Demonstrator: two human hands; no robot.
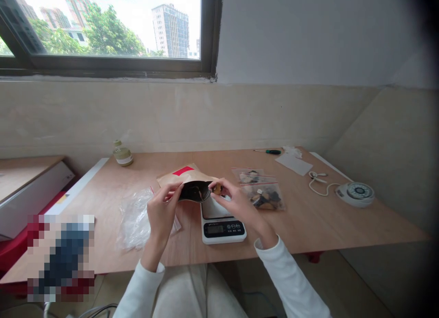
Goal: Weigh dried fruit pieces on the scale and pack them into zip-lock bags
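My left hand (pixel 163 208) grips the open mouth of a brown paper pouch (pixel 185 177) with a red label, held just above the table. My right hand (pixel 236 201) pinches a small brown piece (pixel 216 188) at the pouch's dark opening. Under and just in front of the two hands sits a white digital kitchen scale (pixel 222 226) with a dark display. Both sleeves are white.
Crumpled clear plastic bags (pixel 135 217) lie left of the scale. Two zip bags (pixel 262 190) with dark contents lie to the right. Farther off are a small glass bottle (pixel 122 154), a green-handled screwdriver (pixel 270 151), white paper (pixel 293 163) and a round white device with a cord (pixel 355 192).
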